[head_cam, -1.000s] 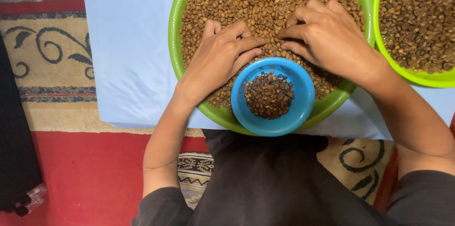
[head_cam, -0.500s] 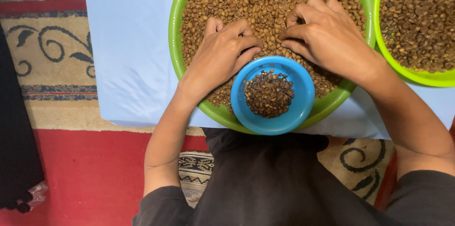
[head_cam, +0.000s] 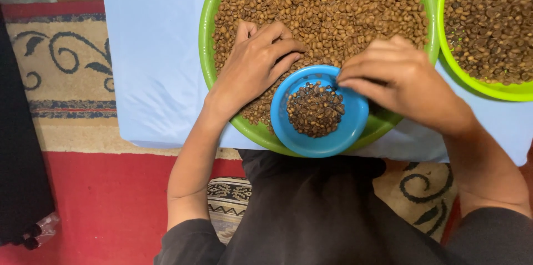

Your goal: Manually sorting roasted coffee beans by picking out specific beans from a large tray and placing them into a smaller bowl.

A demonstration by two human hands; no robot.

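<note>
A large green tray [head_cam: 206, 48] full of light brown coffee beans [head_cam: 327, 4] lies on a pale blue cloth. At its near edge sits a small blue bowl [head_cam: 355, 126] holding darker beans [head_cam: 315, 108]. My left hand [head_cam: 256, 62] rests palm down on the beans in the tray, fingers together, just left of the bowl. Over the bowl's right rim hovers my right hand [head_cam: 397, 79], fingertips pinched together; whether a bean is between them I cannot tell.
A second green tray [head_cam: 502, 91] with darker beans stands at the right edge. The pale blue cloth [head_cam: 155, 48] covers a low table. Below lie a red and beige patterned rug [head_cam: 66, 65] and my dark-clothed lap [head_cam: 316, 215].
My right hand has left the beans in the big tray and moved toward me, to the blue bowl's right rim. The left hand has stayed put.
</note>
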